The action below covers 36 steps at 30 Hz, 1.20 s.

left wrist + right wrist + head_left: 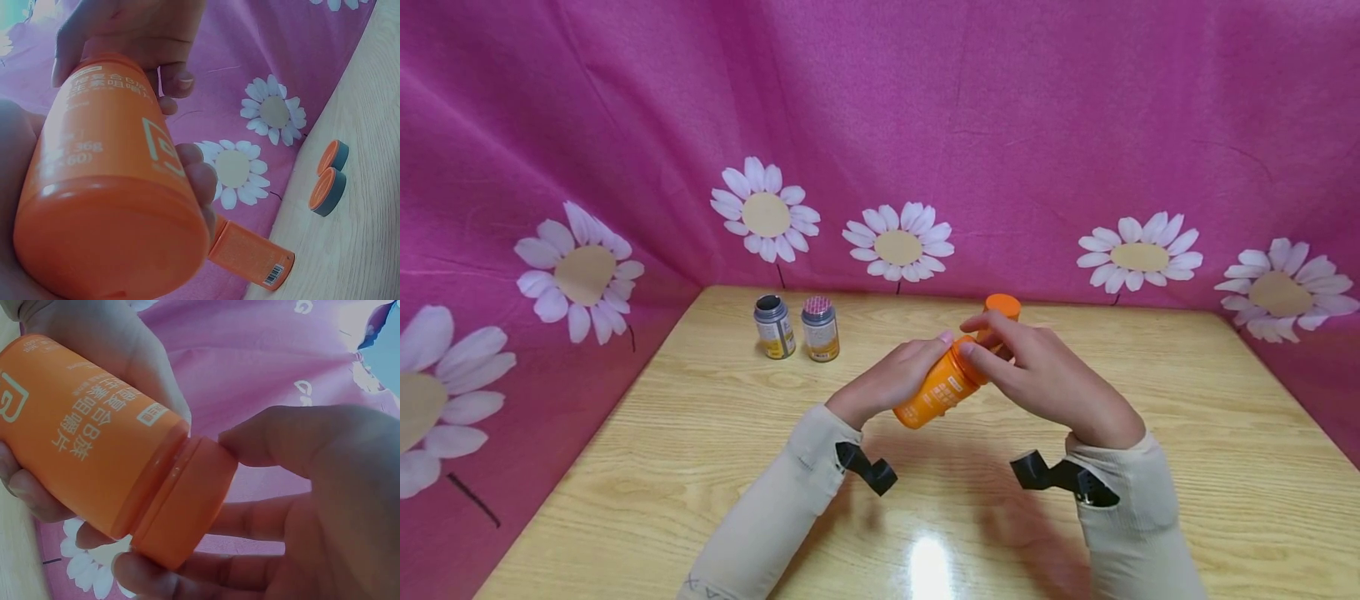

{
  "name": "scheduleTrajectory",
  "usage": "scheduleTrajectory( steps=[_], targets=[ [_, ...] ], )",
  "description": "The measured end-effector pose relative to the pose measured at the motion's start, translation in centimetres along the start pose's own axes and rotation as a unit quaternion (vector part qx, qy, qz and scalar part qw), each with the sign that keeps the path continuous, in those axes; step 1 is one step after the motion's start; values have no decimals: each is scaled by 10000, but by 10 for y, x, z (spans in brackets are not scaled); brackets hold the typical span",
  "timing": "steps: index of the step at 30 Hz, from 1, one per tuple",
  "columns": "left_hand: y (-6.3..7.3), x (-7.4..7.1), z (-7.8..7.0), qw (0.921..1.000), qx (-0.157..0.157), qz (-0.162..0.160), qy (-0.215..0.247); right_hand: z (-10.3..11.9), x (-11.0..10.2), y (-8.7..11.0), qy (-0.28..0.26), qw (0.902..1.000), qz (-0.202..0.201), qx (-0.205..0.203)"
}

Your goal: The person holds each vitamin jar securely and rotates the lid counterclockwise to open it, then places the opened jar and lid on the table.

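Observation:
My left hand (pixel 887 379) grips an orange bottle (pixel 931 402) with white lettering, held tilted above the table. In the left wrist view, the bottle's base faces the camera and fingertips curl round its side. My right hand (pixel 1052 379) pinches the orange cap (pixel 187 503) at the bottle's upper end, with the thumb on one side and fingers on the other. The cap sits on the bottle's neck; a narrow groove shows below it. Behind the right hand stands a second orange bottle (pixel 1003 307), partly hidden in the head view.
Two grey jars stand at the table's back left: one jar (pixel 774 333) has a dark open mouth, the other jar (pixel 821 333) a pink patterned top. Two dark caps with orange insides (pixel 328 191) lie on the table (pixel 715 433). A flowered pink cloth (pixel 1000 150) hangs behind.

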<state>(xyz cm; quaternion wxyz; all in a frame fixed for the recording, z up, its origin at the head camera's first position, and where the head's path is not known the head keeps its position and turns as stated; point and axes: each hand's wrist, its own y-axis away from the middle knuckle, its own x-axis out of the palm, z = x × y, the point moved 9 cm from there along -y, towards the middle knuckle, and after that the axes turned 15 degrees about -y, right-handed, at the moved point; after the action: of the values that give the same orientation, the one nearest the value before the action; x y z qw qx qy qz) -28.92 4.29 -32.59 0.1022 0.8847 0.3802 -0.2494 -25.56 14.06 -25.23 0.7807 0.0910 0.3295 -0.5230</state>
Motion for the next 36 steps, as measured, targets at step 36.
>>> scheduleTrajectory(
  steps=[36],
  targets=[
    [-2,0,1,9966,12,-191,-799,-11,0,-3,328,9974,-140,623]
  ],
)
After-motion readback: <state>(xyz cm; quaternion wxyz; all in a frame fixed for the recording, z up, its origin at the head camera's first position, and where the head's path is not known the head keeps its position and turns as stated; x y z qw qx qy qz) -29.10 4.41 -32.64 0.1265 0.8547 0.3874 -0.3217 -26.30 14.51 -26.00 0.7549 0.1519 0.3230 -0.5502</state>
